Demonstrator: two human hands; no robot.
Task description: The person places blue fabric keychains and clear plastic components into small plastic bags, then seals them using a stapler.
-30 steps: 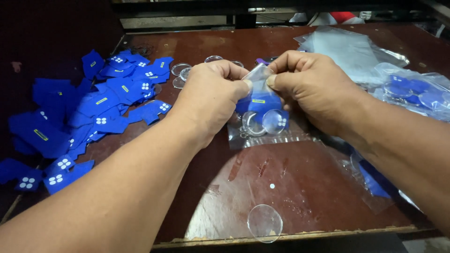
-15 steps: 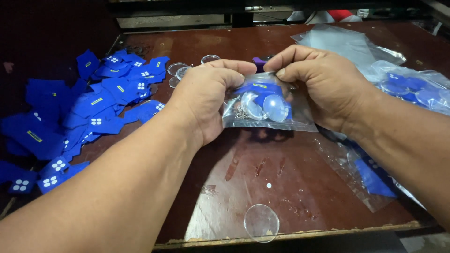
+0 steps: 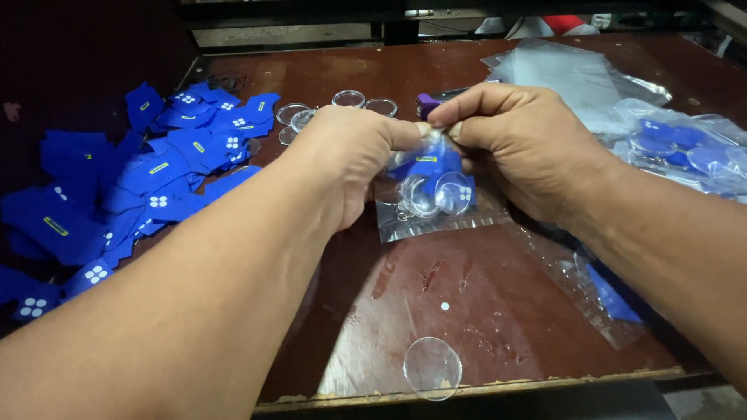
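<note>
**Both hands pinch the mouth of a small clear bag above the table**

The left hand (image 3: 346, 155) and the right hand (image 3: 529, 144) meet over the middle of the table (image 3: 482, 311). Each is closed in a narrow pinch on the top edge of a small clear plastic bag (image 3: 436, 198). Thumb and forefinger of both hands sit side by side at the bag's mouth, so the bag hangs below them with its lower edge close to the table top. That way its contents, a blue tag and some clear round discs, collect at the bottom and stay away from the mouth.

A heap of blue tags (image 3: 156, 179) lies along the left edge, within reach of the left hand. A few clear round caps (image 3: 348, 99) stand towards the far edge, just beyond the hands. A stack of empty clear bags (image 3: 576, 74) lies at the far right corner, and filled bags (image 3: 685, 148) lie along the right edge beside the right forearm. One loose clear disc (image 3: 433, 368) rests at the near edge, well apart from the hands.
</note>
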